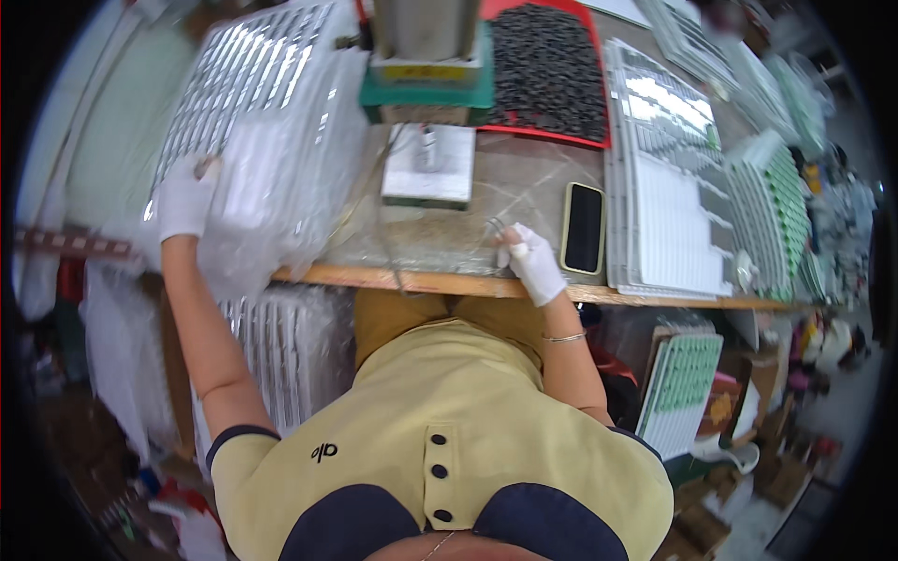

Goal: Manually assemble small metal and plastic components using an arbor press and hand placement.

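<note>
My left hand, in a white glove with bare fingertips, rests on a stack of white slotted plastic trays wrapped in clear film. Its fingertips are curled together over the slots, and what they pinch is too blurred to make out. At the table's front edge, my right hand, gloved the same way, pinches a thin metal wire-like piece. A green press with a grey column stands ahead, and before it a metal block carries a small upright cylinder.
Right of the press lies a red tray heaped with small dark pieces. A black phone lies beside my right hand. Farther right are white slotted racks and a stack with green parts. The wooden table edge runs before me.
</note>
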